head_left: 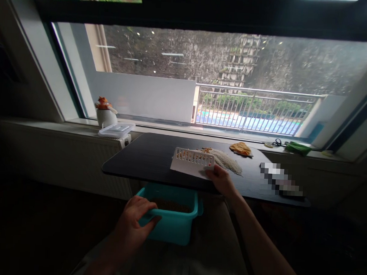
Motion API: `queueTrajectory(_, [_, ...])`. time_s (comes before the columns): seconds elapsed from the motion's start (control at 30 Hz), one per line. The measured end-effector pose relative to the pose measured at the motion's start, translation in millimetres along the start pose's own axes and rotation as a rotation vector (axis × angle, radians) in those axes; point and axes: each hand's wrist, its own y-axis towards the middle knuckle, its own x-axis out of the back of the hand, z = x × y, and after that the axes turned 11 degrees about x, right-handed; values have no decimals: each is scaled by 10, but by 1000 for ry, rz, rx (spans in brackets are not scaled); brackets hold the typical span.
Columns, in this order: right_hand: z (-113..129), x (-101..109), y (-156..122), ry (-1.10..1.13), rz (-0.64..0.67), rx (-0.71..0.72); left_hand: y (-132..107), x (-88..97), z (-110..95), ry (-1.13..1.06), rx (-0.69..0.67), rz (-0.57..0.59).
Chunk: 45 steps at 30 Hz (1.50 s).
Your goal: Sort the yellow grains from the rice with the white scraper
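My left hand (pixel 139 217) is closed on the near left rim of a teal plastic tub (pixel 169 229), with the thumb outside. Dark brown granular material (pixel 172 205) lies inside the tub, just under the table's front edge. My right hand (pixel 220 178) grips the right end of a flat white slotted plastic piece (pixel 189 167), a row of slots along its upper part. This piece is tilted over the dark table (pixel 148 158). Behind and right of it spreads a heap of whitish grains (pixel 227 160), mixed with orange and brown bits at its far left.
A crumpled orange-yellow cloth (pixel 241 149) lies at the table's back right. A blurred-out object (pixel 281 179) rests on the right end. On the sill are a white pot (pixel 107 118), a clear plastic lid (pixel 118 129), black scissors (pixel 276 143) and a green cloth (pixel 297 148).
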Motion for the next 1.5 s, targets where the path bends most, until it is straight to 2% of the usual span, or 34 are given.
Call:
queueTrajectory(0.07, [35,6,-24,79,82,-6,-1,40,27,7,-7,-12])
queueTrajectory(0.13, [47,44,-29,126,67,-14,3,64,41,14,-17,-21])
queueTrajectory(0.27, [-11,172,65,-6,-233,-32,7,57,30,16,-32,-16])
queueTrajectory(0.33, [-64,239,135,-92,-319,-36,7,38,8,8,-29,-13])
queueTrajectory(0.47, [-163,320,205,-196,-319,-20,12,17,-50,-6,9,19])
queueTrajectory(0.63, [-220,335,152,-224,-316,-18,11,18,-61,-15,13,34])
queueTrajectory(0.93, [-189,293,146,-168,-263,-30,4,-2,-33,-21,10,29])
queueTrajectory(1.07, [-74,202,66,-76,-126,-32,6,12,-44,-11,2,19])
queueTrajectory(1.2, [58,160,-62,85,99,-43,5,37,-28,17,-9,1])
queueTrajectory(1.27, [79,158,-68,146,144,-46,3,49,-21,27,-11,-5])
queueTrajectory(1.33, [53,157,-10,146,50,-27,1,54,-19,31,-13,-5])
queueTrajectory(1.43, [-46,152,159,48,-174,-5,3,42,-26,29,-6,6])
queueTrajectory(1.5, [-125,150,274,-26,-223,-2,7,26,-35,24,-2,8])
